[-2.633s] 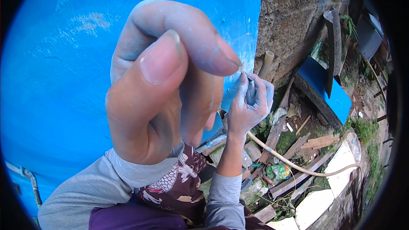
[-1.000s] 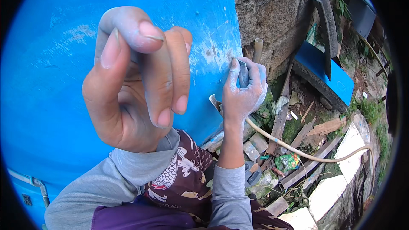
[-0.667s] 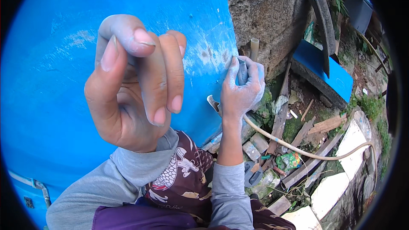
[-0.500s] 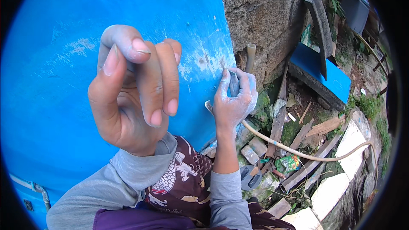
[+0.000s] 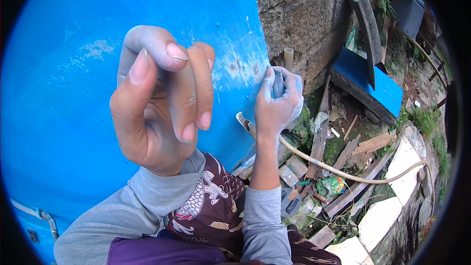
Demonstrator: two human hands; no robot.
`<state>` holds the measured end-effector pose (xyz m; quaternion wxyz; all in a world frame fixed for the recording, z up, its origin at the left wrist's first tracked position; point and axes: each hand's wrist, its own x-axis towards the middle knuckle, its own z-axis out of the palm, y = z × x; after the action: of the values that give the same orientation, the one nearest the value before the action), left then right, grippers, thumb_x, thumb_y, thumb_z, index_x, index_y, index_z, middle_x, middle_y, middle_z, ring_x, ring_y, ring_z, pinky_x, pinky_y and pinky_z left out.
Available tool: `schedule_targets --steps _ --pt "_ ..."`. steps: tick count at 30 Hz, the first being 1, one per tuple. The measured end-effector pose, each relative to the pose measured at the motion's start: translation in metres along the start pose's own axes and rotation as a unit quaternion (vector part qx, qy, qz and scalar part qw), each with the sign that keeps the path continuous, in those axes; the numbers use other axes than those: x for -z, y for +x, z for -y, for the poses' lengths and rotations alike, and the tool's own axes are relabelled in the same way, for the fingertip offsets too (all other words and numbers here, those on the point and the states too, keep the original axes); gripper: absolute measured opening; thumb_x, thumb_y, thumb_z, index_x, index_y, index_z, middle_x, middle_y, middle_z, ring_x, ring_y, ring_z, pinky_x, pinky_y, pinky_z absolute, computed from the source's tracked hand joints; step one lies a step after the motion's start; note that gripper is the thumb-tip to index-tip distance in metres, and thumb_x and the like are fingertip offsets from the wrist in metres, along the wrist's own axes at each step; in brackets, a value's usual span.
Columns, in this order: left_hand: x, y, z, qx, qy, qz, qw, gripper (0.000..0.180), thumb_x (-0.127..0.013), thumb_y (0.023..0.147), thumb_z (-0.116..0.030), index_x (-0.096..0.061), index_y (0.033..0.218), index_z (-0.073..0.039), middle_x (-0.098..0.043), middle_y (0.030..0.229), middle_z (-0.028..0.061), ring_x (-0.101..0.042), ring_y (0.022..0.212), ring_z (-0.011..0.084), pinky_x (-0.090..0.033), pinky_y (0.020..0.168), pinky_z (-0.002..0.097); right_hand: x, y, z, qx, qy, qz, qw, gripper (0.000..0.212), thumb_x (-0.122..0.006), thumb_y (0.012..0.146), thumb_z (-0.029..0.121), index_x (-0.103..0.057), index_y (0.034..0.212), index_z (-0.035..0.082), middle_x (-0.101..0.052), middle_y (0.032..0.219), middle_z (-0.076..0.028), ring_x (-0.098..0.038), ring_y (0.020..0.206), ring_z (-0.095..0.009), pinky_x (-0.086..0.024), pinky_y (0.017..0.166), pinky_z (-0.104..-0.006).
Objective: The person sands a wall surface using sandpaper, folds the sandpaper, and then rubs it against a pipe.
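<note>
The large curved blue surface (image 5: 64,132), like the side of a tank, fills the left, with pale scuffed patches. My right hand (image 5: 278,105), coated in pale dust, pinches a folded grey sheet (image 5: 278,84) that looks like sandpaper. Its fingertips rest at the blue surface's right edge, beside a whitish worn patch (image 5: 240,68). Close to the camera, my left hand (image 5: 164,100) is raised with its fingers curled. Its thumb lies by the bent index finger, and nothing shows between them.
A rough stone wall (image 5: 304,19) stands right of the blue surface, with a short pipe (image 5: 289,59) before it. A beige hose (image 5: 338,172) crosses the rubble. Wood strips (image 5: 375,145), white slabs (image 5: 378,223), a green packet (image 5: 331,185) and a blue-topped slab (image 5: 368,83) lie at right.
My right hand has slid up and slightly right along the edge of the blue surface, still gripping the folded sheet. My left hand has shifted slightly right, its fingers still curled.
</note>
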<state>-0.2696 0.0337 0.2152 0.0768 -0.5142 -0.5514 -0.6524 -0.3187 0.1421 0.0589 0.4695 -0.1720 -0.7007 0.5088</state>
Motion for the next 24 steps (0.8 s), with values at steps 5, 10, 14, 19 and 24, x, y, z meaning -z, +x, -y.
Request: schedule_targets --steps 5,10,14,19,24 --pt "0.005 0.002 0.003 -0.002 -0.006 -0.012 1.000 0.026 -0.029 0.102 -0.021 -0.053 0.105 -0.011 -0.047 0.049 -0.0042 -0.047 0.053 0.0119 -0.032 0.086 0.0365 -0.002 -0.017 0.000 -0.002 -0.006 0.021 1.000 0.008 -0.068 0.085 0.020 -0.066 0.089 0.014 -0.060 0.086 -0.002 -0.059 0.073 -0.024 -0.038 0.067 -0.0365" --pt "-0.002 0.001 -0.001 0.001 -0.007 -0.009 1.000 0.026 -0.029 0.102 -0.021 -0.053 0.104 -0.011 -0.046 0.048 -0.0042 -0.047 0.053 0.0119 -0.032 0.086 0.0363 0.002 0.000 0.001 -0.009 0.010 0.013 1.000 0.008 -0.068 0.085 0.020 -0.066 0.090 0.014 -0.060 0.087 -0.002 -0.059 0.074 -0.024 -0.038 0.069 -0.0366" --pt "0.003 0.000 0.002 -0.001 0.004 -0.019 1.000 0.025 -0.029 0.102 -0.021 -0.052 0.104 -0.011 -0.046 0.048 -0.0045 -0.047 0.052 0.0119 -0.031 0.085 0.0368 -0.004 -0.018 0.001 -0.015 0.024 0.016 0.999 0.008 -0.068 0.085 0.020 -0.066 0.090 0.014 -0.061 0.087 -0.003 -0.059 0.076 -0.024 -0.038 0.069 -0.0368" --pt "-0.002 0.002 -0.001 -0.001 -0.011 -0.015 1.000 0.025 -0.029 0.102 -0.021 -0.052 0.104 -0.011 -0.046 0.048 -0.0044 -0.047 0.052 0.0117 -0.031 0.085 0.0370 -0.003 0.007 0.001 -0.017 0.025 -0.002 1.000 0.008 -0.069 0.084 0.018 -0.066 0.090 0.013 -0.060 0.087 -0.004 -0.059 0.074 -0.024 -0.038 0.068 -0.0366" --pt "0.002 -0.002 0.003 0.004 0.007 -0.019 1.000 0.025 -0.029 0.102 -0.021 -0.052 0.104 -0.012 -0.047 0.048 -0.0045 -0.047 0.052 0.0117 -0.031 0.085 0.0368 -0.003 -0.024 0.003 -0.009 0.029 0.004 1.000 0.010 -0.069 0.084 0.019 -0.066 0.091 0.013 -0.061 0.088 -0.004 -0.060 0.074 -0.024 -0.038 0.068 -0.0366"
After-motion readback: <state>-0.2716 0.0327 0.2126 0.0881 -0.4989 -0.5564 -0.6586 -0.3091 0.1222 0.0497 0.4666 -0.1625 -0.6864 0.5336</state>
